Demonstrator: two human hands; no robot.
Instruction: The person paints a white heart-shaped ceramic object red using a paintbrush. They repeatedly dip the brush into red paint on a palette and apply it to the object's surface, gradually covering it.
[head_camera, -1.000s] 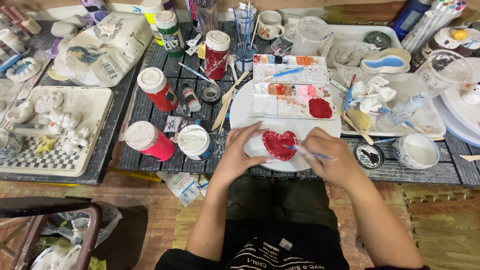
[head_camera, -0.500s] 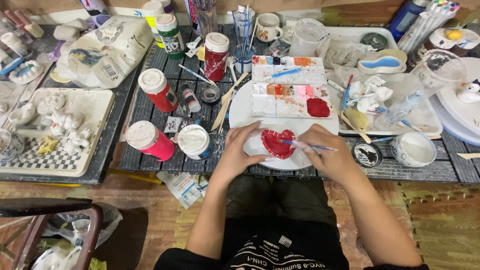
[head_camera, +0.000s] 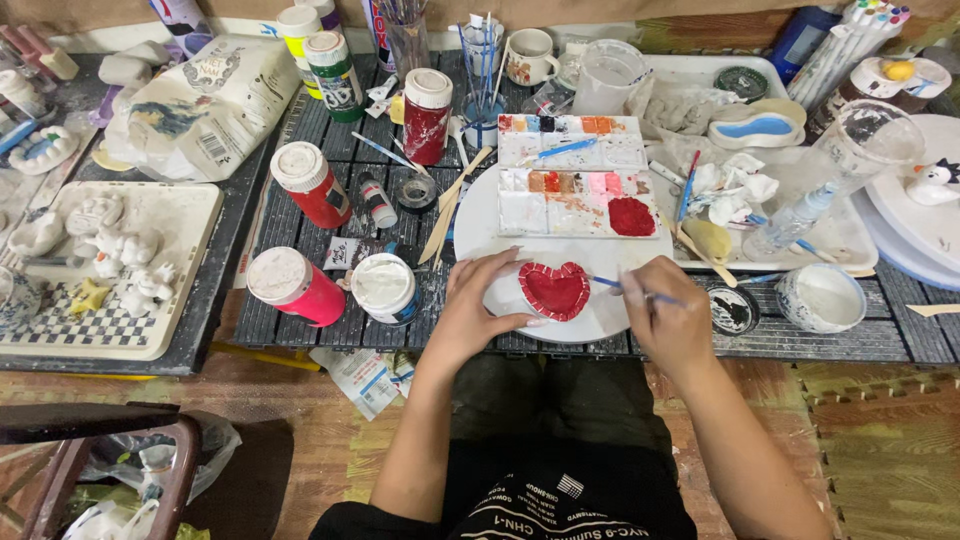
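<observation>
A heart-shaped dish (head_camera: 555, 290), painted red inside with a white rim, lies on a white round plate (head_camera: 480, 215). My left hand (head_camera: 478, 305) rests on the plate and steadies the dish's left edge with its fingertips. My right hand (head_camera: 665, 315) holds a thin blue paintbrush (head_camera: 610, 284) whose tip touches the dish's right side. Behind the dish on the same plate sits a white paint palette (head_camera: 575, 175) with orange, pink and red wells and a blob of red paint (head_camera: 630, 216).
Red paint bottles (head_camera: 310, 183) (head_camera: 292, 287) (head_camera: 427, 115), a white-lidded jar (head_camera: 385, 287), a green bottle (head_camera: 333, 75), brush cups (head_camera: 483, 60), a mug (head_camera: 528, 57), a white cup (head_camera: 822, 297) and crumpled tissues (head_camera: 735, 185) crowd the dark slatted table. At left, a tray (head_camera: 180, 215) holds unpainted figurines.
The brush tip has moved from the middle of the heart to its right edge. My left hand stays on the dish. The camera has tilted slightly.
</observation>
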